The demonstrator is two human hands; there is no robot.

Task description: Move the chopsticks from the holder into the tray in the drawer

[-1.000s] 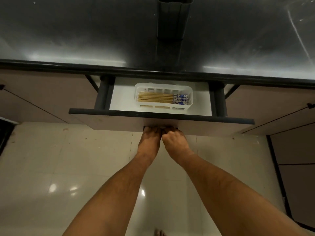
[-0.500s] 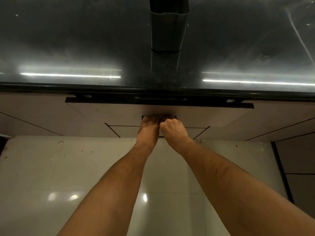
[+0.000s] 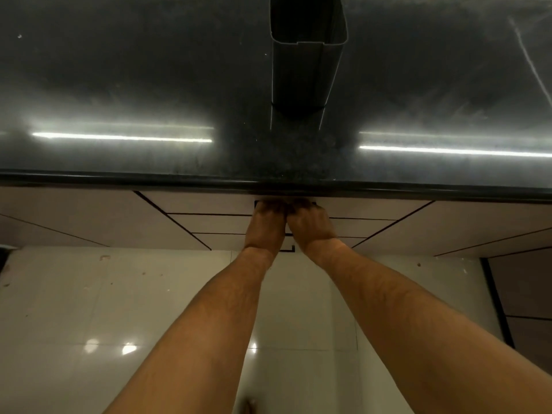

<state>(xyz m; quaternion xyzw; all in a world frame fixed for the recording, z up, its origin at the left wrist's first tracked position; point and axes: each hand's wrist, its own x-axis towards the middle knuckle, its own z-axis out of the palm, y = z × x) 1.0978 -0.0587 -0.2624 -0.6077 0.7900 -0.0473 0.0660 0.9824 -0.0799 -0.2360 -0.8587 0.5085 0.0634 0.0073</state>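
Note:
The top drawer (image 3: 209, 204) sits flush with the cabinet front under the counter edge. My left hand (image 3: 265, 225) and my right hand (image 3: 310, 224) are side by side against the drawer front, fingers curled into its dark handle recess (image 3: 285, 202). The tray and the chopsticks are hidden inside the drawer. A dark rectangular chopstick holder (image 3: 307, 52) stands upright at the back of the countertop, and no chopsticks show in it.
A glossy dark countertop (image 3: 149, 85) fills the upper half, with its rounded front edge (image 3: 119, 178) above the drawers. Lower drawer fronts (image 3: 215, 224) lie beneath. A pale tiled floor (image 3: 89, 309) is below. Darker cabinets (image 3: 522, 294) stand at the right.
The drawer, open a second ago with the white tray of chopsticks showing, has been pushed in by both hands and is now flush. The hands moved forward with it.

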